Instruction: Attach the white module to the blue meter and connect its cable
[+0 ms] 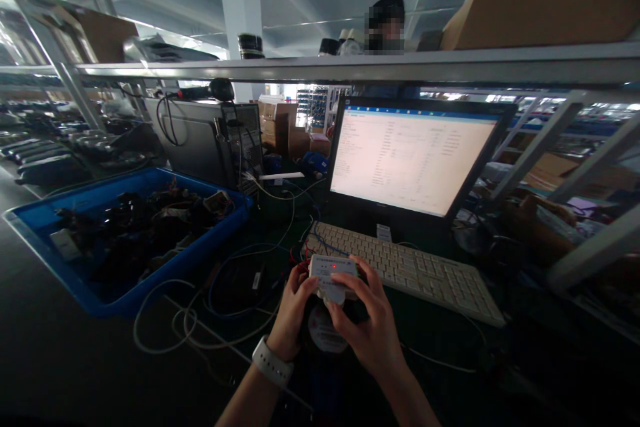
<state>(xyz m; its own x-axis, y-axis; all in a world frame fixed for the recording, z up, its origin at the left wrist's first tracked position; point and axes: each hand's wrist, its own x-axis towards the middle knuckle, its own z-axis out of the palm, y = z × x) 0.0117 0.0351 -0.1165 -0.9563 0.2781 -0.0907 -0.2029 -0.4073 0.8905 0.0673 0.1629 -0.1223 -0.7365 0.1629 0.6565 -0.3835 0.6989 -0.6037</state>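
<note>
Small white rectangular plastic box with lit red LED held in both hands, near centre of bench, just near side of beige keyboard. Long axis left-right. Left hand clasps left end; right hand wraps right end, fingers curled narrow. Blue plastic bin well apart, left.

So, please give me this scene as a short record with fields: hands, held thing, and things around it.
left hand: left hand grips the white box from the left
right hand: right hand holds the same box, fingers on its front
held thing: small box, red light on, wires at its back
behind: keyboard, lit monitor
left side: blue bin of dark parts
</note>
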